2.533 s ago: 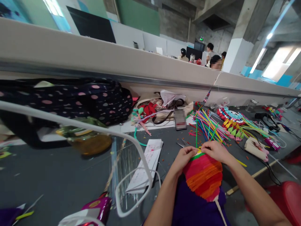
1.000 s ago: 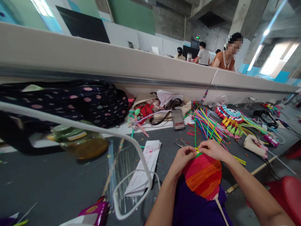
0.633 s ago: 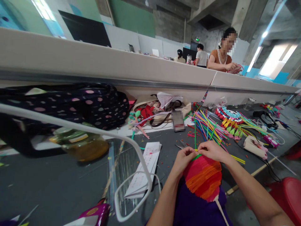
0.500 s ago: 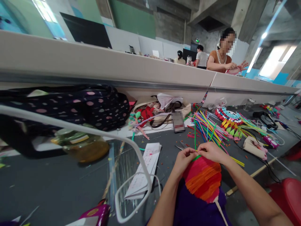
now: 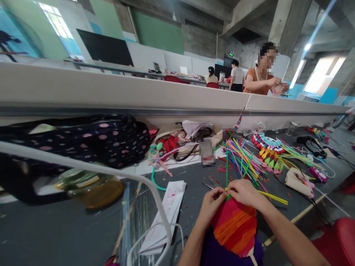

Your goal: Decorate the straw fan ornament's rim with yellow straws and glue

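Woven fan-shaped panel (image 5: 234,231) of red, orange and pink strips, at 6 o'clock below the hands: likely light, pliable and easily frayed, best held at its top edge. Left hand (image 5: 211,202) and right hand (image 5: 245,193) pinch a green strip (image 5: 226,173) rising toward 12 o'clock.

Lower centre, the fan (image 5: 235,229) is banded pink, orange and red; the bag (image 5: 91,138), left, black with pink dots.

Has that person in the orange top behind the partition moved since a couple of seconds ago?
Yes. The person in the orange top has risen into view above the partition, beside the concrete pillar, where earlier only hair showed.
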Available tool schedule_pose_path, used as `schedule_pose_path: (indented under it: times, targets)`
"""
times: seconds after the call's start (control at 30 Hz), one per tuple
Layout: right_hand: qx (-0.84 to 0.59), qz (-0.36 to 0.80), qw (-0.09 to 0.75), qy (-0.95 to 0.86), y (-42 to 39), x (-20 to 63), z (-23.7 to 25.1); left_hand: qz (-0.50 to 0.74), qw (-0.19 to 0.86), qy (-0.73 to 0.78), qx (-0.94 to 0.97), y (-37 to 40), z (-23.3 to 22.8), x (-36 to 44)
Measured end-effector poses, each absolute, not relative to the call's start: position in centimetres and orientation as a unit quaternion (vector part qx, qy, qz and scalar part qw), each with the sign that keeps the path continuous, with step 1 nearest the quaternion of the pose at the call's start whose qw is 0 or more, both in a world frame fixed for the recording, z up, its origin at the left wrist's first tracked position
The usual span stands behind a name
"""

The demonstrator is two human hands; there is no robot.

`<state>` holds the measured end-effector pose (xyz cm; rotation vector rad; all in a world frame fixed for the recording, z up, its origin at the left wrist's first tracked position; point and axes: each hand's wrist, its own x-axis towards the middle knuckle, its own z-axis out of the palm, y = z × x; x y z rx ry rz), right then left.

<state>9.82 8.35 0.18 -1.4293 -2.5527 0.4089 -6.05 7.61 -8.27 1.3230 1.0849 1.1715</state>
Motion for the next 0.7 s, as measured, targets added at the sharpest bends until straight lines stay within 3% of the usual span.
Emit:
schedule_pose_path:
  times: [0.7]
  targets:
    - [-0.508, 0.122, 0.084, -0.849, 8.2, 9.2, -1.2, 0.469, 0.537, 0.474, 0.517, 7.6, -8.4, -6.6]
